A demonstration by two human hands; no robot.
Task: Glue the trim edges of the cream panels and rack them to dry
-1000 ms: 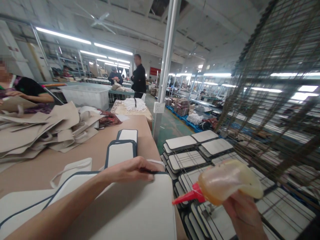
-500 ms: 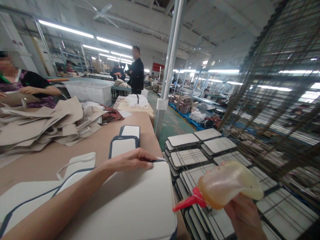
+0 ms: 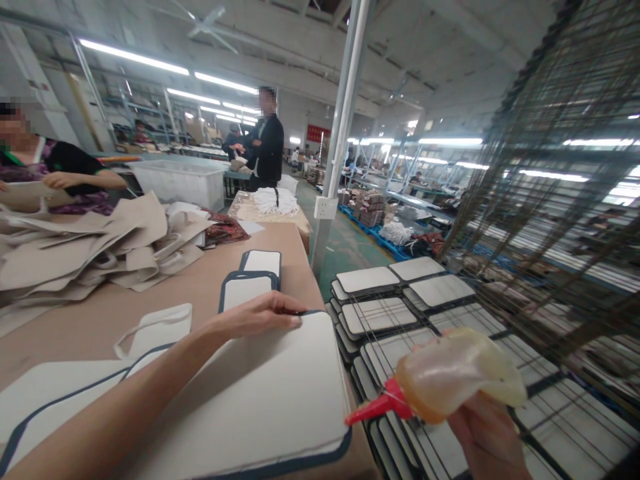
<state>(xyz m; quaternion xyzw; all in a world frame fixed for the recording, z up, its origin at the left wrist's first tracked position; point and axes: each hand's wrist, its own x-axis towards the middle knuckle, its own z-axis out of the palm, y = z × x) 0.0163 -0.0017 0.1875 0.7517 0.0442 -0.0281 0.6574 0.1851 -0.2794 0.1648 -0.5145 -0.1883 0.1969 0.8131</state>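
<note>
My left hand [image 3: 270,312] grips the far edge of a large off-white panel [image 3: 270,387] with rounded corners and dark blue edging, its thumb on top and its fingers partly hidden beyond the edge. My right hand [image 3: 485,423] is wrapped around a soft squeeze bottle [image 3: 450,373] of amber liquid, probably glue. The bottle's red nozzle [image 3: 380,403] points left, its tip right at the panel's right edge. Whether the tip touches cannot be made out. Other white panels with blue trim [image 3: 65,393] lie under and beside my left forearm.
Smaller edged pieces [image 3: 247,290] sit farther up the brown table [image 3: 295,250]. Beige fabric parts [image 3: 100,240] are heaped at left, before a seated co-worker [image 3: 65,173]. On the right, a wire rack [image 3: 370,310] carries many white panels, with upright mesh [image 3: 550,167] behind it.
The large panel has turned and shifted slightly away from me, so its near blue edge shows more. My left hand moved a little with it. The bottle stays nearly still.
</note>
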